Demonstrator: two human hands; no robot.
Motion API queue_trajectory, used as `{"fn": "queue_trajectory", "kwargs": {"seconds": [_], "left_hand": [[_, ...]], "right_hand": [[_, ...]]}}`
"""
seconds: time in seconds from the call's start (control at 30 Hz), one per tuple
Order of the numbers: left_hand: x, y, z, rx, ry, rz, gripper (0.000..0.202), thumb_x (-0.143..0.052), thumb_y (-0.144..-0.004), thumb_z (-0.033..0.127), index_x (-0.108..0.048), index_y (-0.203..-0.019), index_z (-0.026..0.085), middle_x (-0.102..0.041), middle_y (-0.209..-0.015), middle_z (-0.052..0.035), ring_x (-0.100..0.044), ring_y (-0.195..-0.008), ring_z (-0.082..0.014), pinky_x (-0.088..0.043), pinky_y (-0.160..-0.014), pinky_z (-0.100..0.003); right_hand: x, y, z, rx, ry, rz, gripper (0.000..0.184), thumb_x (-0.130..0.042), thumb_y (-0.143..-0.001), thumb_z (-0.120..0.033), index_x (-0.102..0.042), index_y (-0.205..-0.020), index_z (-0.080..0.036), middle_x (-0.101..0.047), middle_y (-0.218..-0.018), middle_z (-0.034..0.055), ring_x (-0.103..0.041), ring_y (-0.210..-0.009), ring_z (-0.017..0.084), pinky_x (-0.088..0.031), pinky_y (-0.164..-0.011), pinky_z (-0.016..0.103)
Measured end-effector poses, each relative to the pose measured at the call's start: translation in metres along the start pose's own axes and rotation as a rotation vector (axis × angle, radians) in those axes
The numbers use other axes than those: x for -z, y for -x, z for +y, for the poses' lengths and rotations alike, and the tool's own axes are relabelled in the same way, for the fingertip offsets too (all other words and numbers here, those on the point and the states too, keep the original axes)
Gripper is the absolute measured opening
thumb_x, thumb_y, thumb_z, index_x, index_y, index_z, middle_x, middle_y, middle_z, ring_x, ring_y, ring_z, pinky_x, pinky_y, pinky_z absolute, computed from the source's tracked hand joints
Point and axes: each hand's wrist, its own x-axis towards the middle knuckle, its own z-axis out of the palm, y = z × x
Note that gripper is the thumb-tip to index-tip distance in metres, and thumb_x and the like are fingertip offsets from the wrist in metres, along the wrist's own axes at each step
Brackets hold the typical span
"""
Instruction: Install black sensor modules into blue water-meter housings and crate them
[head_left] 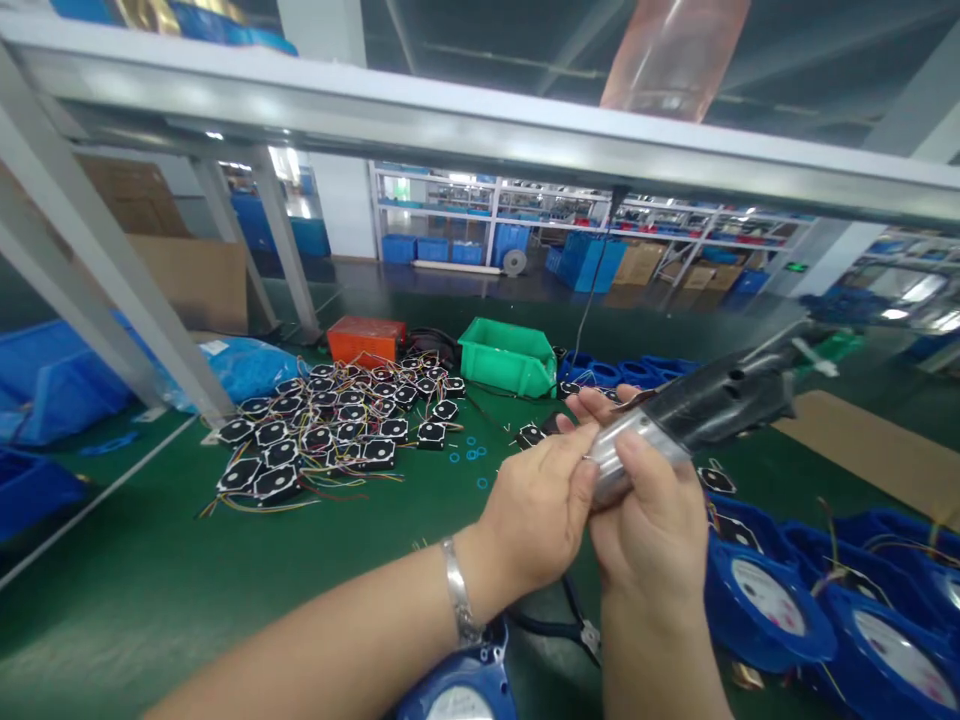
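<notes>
Silvery metal and glossy black meet in one long cylindrical object (701, 405), slanting above the smooth green bench (187, 580) — left hand (536, 510) clamped on its silver end, right hand (652, 530) wrapped around the same bright section — with rounded blue plastic housings (806, 640) nearby

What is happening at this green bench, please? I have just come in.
A person holds a black and silver cylindrical tool in front of them, with the left hand and the right hand both at its silver end. Pliers lie below the hands. Many black wired parts are spread on the left, near a green bin. Blue housings stand at the right.
</notes>
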Motion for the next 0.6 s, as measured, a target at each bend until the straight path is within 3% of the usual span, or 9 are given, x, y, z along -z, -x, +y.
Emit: {"fn": "queue_trajectory", "kwargs": {"seconds": [0.13,0.3,0.43,0.6], "left_hand": [[-0.01,-0.005,0.002,0.243,0.13,0.1,0.03,-0.025,-0.088,0.028,-0.054,-0.087,0.018,-0.061,-0.082,-0.0041,-0.056,-0.075,-0.0145,-0.044,-0.068,-0.026],[-0.017,-0.018,0.001,0.423,0.329,0.163,0.028,-0.034,-0.086,0.029,-0.045,-0.064,0.017,-0.049,-0.061,0.0017,-0.045,-0.057,-0.0101,-0.035,-0.052,-0.021],[-0.022,-0.018,0.004,0.54,0.527,0.184,0.03,-0.033,-0.085,0.033,-0.043,-0.062,0.016,-0.045,-0.061,0.0021,-0.04,-0.056,-0.0092,-0.033,-0.051,-0.021],[-0.028,-0.016,0.007,0.537,0.571,0.186,0.03,-0.034,-0.084,0.034,-0.045,-0.063,0.016,-0.046,-0.062,0.0012,-0.039,-0.057,-0.01,-0.032,-0.053,-0.022]], "right_hand": [[-0.003,-0.003,0.005,-0.009,-0.086,0.146,0.049,-0.057,-0.068,-0.028,-0.033,-0.108,-0.013,-0.048,-0.102,0.0103,-0.053,-0.092,0.015,-0.044,-0.088,0.033],[-0.001,-0.007,0.003,-0.011,-0.114,0.177,0.051,-0.061,-0.065,-0.026,-0.035,-0.107,-0.013,-0.05,-0.099,0.01,-0.053,-0.091,0.016,-0.046,-0.084,0.031],[0.004,-0.01,0.004,-0.026,-0.072,0.168,0.05,-0.062,-0.064,-0.027,-0.039,-0.106,-0.011,-0.05,-0.1,0.0112,-0.054,-0.09,0.016,-0.048,-0.079,0.026],[0.005,-0.009,0.011,-0.058,0.012,0.16,0.041,-0.063,-0.065,-0.029,-0.049,-0.098,-0.008,-0.05,-0.101,0.0105,-0.053,-0.09,0.014,-0.048,-0.079,0.023]]}}
